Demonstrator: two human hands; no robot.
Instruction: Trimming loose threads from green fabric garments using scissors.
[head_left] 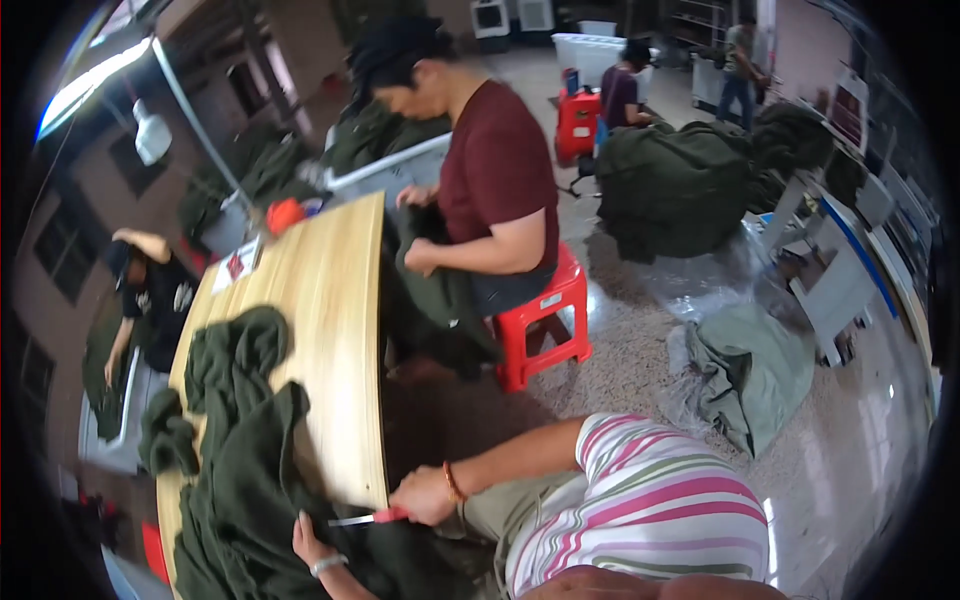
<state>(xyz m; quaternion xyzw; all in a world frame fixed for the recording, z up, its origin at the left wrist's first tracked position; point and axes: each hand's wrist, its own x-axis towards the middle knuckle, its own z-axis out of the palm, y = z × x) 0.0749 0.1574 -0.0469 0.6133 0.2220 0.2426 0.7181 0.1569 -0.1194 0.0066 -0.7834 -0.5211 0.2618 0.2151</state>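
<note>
My right hand (pixel 425 495), with an orange beaded bracelet at its wrist, is closed round the red handle of scissors (pixel 352 521) by the table's near corner. Their silver blades point left, over dark green cloth. My left hand (pixel 312 545), wearing a silver band, grips the edge of a dark green knit garment (pixel 245 470) just left of the blade tips; some of its fingers are hidden. That garment lies heaped on the wooden table (pixel 345 290) and hangs down toward my lap, where more dark cloth shows.
Across the table corner a person in a maroon shirt (pixel 500 160) handles a green garment on a red stool (pixel 545 320). Another person in black (pixel 155 300) bends at the left. Green bundles (pixel 675 185) and a pale green cloth (pixel 755 370) lie on the floor. A lamp (pixel 152 135) hangs upper left.
</note>
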